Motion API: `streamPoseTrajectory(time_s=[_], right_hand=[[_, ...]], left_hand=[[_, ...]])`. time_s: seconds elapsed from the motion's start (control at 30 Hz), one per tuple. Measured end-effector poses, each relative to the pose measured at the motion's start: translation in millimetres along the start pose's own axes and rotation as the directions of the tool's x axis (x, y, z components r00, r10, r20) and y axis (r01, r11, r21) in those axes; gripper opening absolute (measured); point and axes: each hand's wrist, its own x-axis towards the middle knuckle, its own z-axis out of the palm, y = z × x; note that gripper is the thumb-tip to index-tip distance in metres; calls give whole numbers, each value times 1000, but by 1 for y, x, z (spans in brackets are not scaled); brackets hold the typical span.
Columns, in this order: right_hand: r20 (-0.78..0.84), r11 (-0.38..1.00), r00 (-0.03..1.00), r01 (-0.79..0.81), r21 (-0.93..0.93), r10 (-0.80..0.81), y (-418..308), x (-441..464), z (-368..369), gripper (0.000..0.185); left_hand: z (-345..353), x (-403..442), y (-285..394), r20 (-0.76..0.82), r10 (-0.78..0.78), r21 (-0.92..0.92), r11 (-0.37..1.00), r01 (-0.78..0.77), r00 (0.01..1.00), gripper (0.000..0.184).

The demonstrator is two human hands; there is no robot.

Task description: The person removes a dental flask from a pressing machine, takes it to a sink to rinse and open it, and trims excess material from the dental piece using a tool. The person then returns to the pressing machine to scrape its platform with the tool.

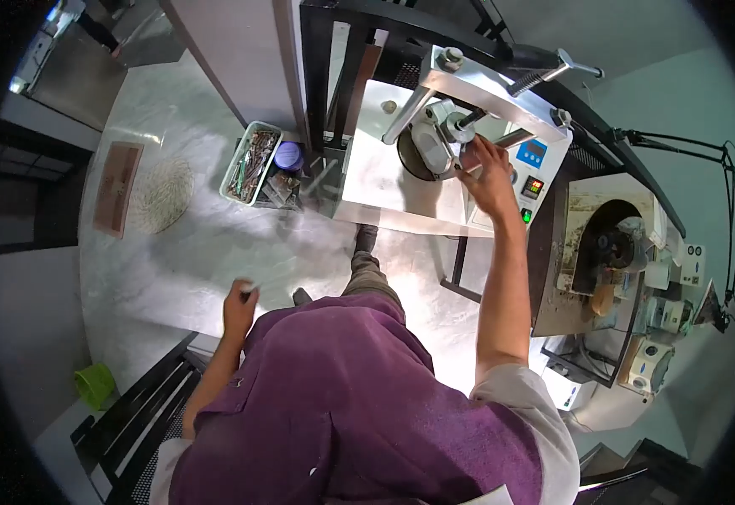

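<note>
A white benchtop machine (372,181) with a metal clamp frame (494,84) and a screw stands ahead of me. Under the screw sits a silver metal block (431,143), partly over a dark round opening (414,156). My right hand (491,178) is at the block's right side, thumb and fingers closed around something small and pinkish, mostly hidden. Beside that hand are a blue display (532,152), a red-digit display (533,186) and a lit green switch (527,216). My left hand (238,307) hangs low on the left, fingers closed around a small pale thing too small to name.
Left of the machine are a tray of thin tools (252,164) and a purple-lidded container (288,156). At right, a stained work box (582,244) and small white devices (649,366) line the wall. A black chair (144,421) stands at lower left, near a green basket (95,385).
</note>
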Motion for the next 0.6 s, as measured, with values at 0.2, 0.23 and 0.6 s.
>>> streamPoseTrajectory(time_s=[0.2,0.23,0.6], right_hand=[[-284,998,959,0,57,16,-17,-23,33,64],[-271,998,962,-30,59,45,-19,-23,32,64],[-325,849,850,-233,474,414,-18,-34,39,58]], left_hand=[[38,77,283,424,517,231,732,-641,744,51],[50,87,316,429,564,269,665,-697,705,57],[116,140,434,555,540,458,436,-775,632,42]])
